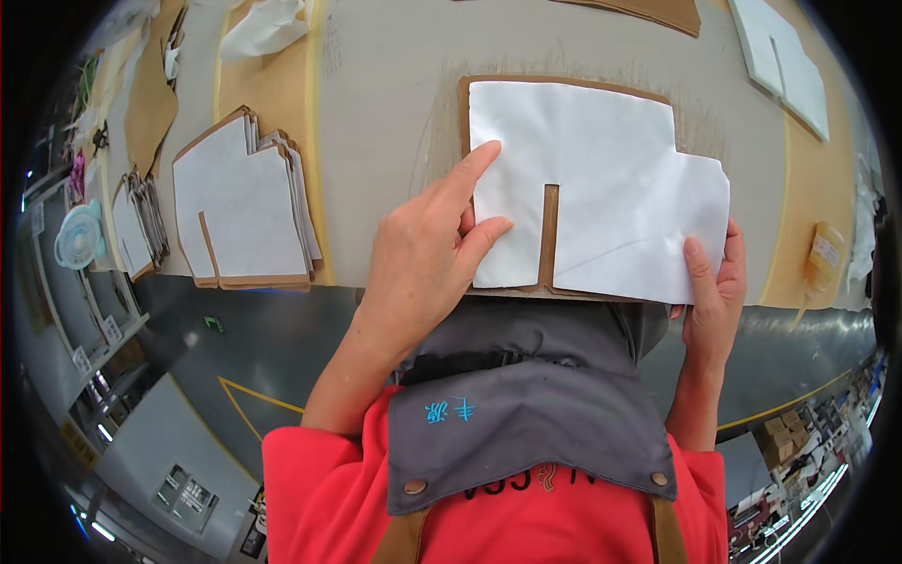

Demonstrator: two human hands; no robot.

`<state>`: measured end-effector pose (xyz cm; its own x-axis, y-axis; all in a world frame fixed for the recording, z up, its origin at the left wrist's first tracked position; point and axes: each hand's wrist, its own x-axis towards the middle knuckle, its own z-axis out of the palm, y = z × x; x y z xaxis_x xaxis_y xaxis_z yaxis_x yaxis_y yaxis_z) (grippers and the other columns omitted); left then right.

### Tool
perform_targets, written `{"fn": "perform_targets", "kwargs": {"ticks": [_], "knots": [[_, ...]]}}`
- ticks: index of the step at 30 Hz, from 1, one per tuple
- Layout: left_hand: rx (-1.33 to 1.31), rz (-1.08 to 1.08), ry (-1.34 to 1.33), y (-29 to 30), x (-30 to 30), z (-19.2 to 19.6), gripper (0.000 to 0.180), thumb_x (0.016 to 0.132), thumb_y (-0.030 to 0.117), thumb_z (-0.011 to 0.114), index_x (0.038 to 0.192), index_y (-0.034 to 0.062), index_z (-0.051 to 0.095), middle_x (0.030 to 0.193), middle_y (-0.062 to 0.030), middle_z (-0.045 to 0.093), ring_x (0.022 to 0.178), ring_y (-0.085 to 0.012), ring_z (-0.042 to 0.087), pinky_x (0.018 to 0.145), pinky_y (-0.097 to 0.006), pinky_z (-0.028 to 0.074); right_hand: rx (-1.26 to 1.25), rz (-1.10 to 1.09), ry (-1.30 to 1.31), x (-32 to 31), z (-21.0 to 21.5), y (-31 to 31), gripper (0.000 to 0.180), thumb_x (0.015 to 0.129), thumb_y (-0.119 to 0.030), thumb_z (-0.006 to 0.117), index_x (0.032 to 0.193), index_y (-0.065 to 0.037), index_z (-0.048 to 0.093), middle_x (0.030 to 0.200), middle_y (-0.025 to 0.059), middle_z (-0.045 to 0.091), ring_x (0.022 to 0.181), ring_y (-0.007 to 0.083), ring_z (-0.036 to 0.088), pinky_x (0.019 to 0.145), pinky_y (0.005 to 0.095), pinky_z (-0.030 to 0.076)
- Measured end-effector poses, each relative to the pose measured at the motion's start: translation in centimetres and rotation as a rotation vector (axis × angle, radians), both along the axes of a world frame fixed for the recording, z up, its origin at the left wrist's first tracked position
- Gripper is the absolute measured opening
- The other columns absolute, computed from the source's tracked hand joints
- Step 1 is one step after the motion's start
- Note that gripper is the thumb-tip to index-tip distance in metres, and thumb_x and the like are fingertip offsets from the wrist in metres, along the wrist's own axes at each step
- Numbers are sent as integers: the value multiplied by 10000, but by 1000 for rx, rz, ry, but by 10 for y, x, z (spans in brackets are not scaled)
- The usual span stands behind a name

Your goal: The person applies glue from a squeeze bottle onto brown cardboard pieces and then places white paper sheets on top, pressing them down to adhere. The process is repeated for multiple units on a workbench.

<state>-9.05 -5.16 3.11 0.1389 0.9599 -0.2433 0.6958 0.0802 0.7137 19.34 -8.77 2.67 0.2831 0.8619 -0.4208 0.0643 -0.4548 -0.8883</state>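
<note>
A white cut-out sheet [615,202] lies over a brown piece [550,230] of similar outline on the table in front of me. Brown shows along the top and left edges and through the narrow slot. My left hand [430,226] rests at the sheet's left edge, its index finger and thumb spread apart on the white surface and its other fingers partly hidden. At the lower right corner my right hand [716,282] pinches the white sheet, thumb on top and fingers behind the edge. A faint crease crosses the sheet near that thumb.
To the left stands a stack of similar white and brown pieces [246,211], with a smaller stack [139,226] beyond. A white slotted piece [782,66] lies far right, near a yellowish bottle [825,256]. Brown sheets [648,11] sit at the far edge.
</note>
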Motion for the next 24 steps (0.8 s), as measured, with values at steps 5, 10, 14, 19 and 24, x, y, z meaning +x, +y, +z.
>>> {"fn": "perform_targets", "kwargs": {"ticks": [5,10,14,19,24], "knots": [[31,-2,30,0,1,-2,624,837,120,805,1423,133,588,702,-38,537,566,-126,497,573,-295,459,-1,10,-18,0,1,-1,465,988,-197,658,1380,-9,492,1168,57,633,672,32,601,388,188,376],[84,-2,108,-1,3,1,630,833,148,817,1422,148,592,742,-38,537,603,-143,505,586,-305,461,-18,58,-167,0,4,-3,460,996,-184,651,1387,2,495,1194,69,631,825,68,635,551,195,485],[154,-11,153,-1,5,4,618,836,157,812,1416,157,598,845,-47,564,676,-154,528,603,-320,471,151,95,-323,3,-10,-10,446,1001,-121,638,1397,21,490,1284,111,621,1124,160,611,938,273,481],[343,-128,120,6,14,4,550,828,141,810,1353,141,648,958,-68,608,848,-201,577,685,-329,504,255,134,-454,2,-16,-10,442,996,-84,641,1398,30,494,1346,146,609,1244,207,578,1053,312,436],[452,-313,6,9,31,-9,456,779,113,822,1219,120,702,1029,-67,617,973,-259,582,803,-371,495,238,143,-496,2,-16,-10,427,990,-83,654,1378,30,518,1312,147,623,1211,213,601,1031,323,459]]}}
